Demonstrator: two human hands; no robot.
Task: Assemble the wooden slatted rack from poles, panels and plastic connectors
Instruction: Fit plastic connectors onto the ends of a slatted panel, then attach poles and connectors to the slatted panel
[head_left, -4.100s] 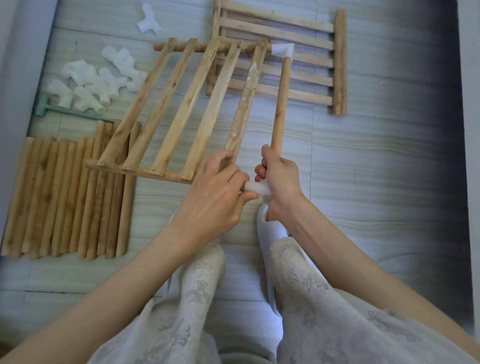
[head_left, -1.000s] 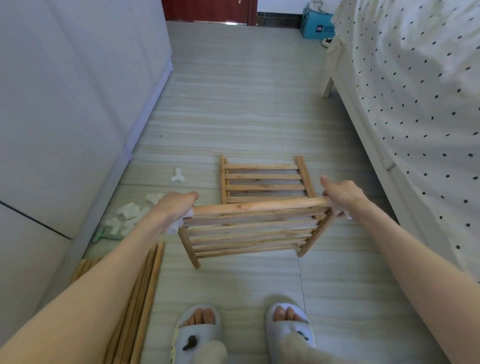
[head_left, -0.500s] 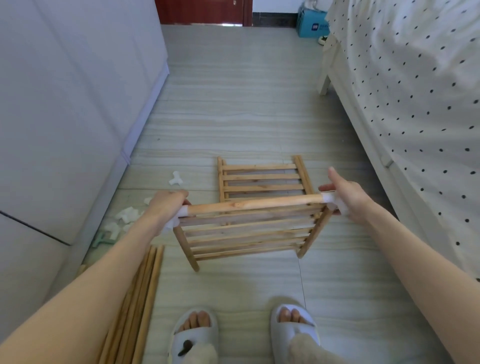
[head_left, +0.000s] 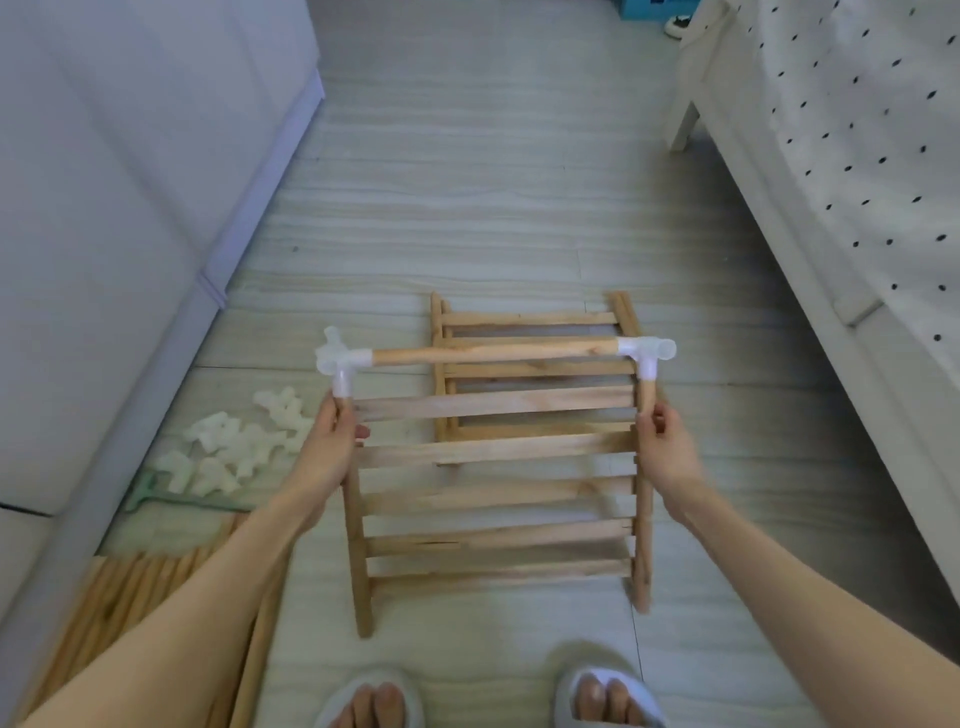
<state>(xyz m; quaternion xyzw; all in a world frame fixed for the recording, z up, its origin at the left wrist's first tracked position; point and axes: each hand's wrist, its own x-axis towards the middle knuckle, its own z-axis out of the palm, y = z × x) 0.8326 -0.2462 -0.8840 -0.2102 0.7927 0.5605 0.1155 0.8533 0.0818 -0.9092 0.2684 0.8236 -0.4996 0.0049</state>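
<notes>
One slatted panel stands on the floor in front of the person, already capped with a cross pole seated in a white plastic connector at the left corner and another at the right. The left hand grips the panel's left rail just under its connector and the right hand grips the right rail likewise. By my judgement the build is barely begun: a second panel lies flat behind, and a row of loose poles and a pile of spare connectors wait at the left.
</notes>
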